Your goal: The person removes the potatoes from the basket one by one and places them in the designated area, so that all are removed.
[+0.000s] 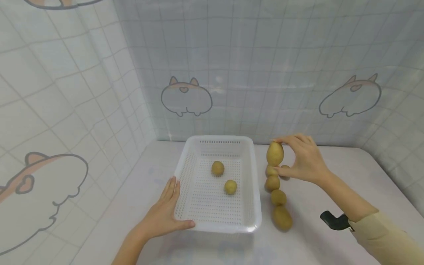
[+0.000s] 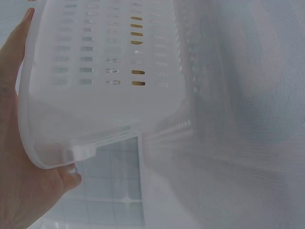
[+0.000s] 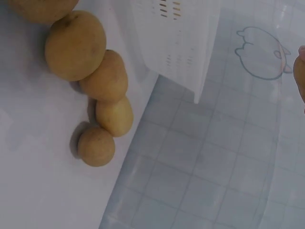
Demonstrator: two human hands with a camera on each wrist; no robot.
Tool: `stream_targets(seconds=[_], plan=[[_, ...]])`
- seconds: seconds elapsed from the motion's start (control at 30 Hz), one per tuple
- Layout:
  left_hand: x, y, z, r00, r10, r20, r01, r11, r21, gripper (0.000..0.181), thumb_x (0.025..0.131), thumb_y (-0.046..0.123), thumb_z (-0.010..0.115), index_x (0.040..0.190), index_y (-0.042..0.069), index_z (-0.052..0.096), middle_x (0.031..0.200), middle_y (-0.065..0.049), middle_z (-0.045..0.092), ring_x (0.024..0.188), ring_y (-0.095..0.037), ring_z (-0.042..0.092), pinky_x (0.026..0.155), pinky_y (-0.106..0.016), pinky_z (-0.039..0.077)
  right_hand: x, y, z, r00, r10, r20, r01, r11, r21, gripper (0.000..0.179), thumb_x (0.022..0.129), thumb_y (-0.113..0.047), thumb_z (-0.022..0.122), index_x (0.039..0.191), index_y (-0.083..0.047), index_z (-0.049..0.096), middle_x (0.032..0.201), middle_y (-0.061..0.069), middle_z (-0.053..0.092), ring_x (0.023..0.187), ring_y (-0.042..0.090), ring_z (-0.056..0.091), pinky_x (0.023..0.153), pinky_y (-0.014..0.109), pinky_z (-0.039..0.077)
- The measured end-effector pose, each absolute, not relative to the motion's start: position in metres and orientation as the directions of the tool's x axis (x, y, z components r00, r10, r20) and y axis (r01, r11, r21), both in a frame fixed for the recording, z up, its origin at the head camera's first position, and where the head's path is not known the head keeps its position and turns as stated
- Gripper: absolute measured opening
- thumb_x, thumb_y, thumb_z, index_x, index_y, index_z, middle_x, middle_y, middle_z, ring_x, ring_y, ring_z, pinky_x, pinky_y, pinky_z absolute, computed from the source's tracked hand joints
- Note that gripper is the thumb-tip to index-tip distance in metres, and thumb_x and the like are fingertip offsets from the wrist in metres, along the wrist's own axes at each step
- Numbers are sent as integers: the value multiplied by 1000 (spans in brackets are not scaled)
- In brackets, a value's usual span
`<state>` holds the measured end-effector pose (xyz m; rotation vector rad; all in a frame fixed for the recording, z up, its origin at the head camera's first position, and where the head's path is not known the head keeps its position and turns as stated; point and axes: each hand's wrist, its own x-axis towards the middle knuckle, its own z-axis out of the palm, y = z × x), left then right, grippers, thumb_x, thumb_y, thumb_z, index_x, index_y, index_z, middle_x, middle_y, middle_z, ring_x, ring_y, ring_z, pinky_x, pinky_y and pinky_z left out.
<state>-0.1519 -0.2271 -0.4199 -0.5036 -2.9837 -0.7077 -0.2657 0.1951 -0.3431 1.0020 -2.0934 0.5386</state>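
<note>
Potato is pinched between thumb and fingers of the right hand, raised beside the white basket. The left hand touches its rim, thumb apart from fingers; it should press lightly for steadiness, and the pinch be firm.

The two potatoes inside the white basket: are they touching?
Apart. The head view shows bare basket floor between the farther potato and the nearer potato.

The counter is softly lit, and faint shadows are cast beside the potatoes. Pale glare is reflected by the wall. The left wrist view is softened by haze.
</note>
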Motion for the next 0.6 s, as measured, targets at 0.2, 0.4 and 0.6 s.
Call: stream_targets(seconds=[0.2, 0.4, 0.6], plan=[[-152, -227, -420, -951, 293, 97, 304, 842, 445, 135, 65, 70, 73, 148, -12, 7, 157, -23, -8, 146, -34, -7, 112, -55, 15, -264, 205, -344, -426, -477, 768, -777, 628, -41, 65, 64, -43, 69, 118, -9, 64, 105, 0, 66, 90, 21, 51, 74, 38, 32], [-153, -227, -421, -951, 294, 94, 304, 838, 452, 135, 65, 70, 73, 149, -11, 5, 157, -23, -9, 145, -34, -8, 112, -56, 14, -262, 216, -346, -465, -475, 747, -745, 666, -39, 72, 70, -60, 64, 118, -7, 63, 107, 3, 66, 91, 23, 51, 75, 38, 33], [-152, -227, -420, -950, 298, 91, 306, 838, 452, 135, 65, 70, 73, 148, -12, 6, 157, -24, -9, 145, -35, -8, 112, -57, 13, -260, 226, -348, -472, -475, 743, -728, 685, -24, 84, 75, -76, 51, 117, -5, 62, 107, 7, 65, 94, 27, 51, 76, 41, 34]])
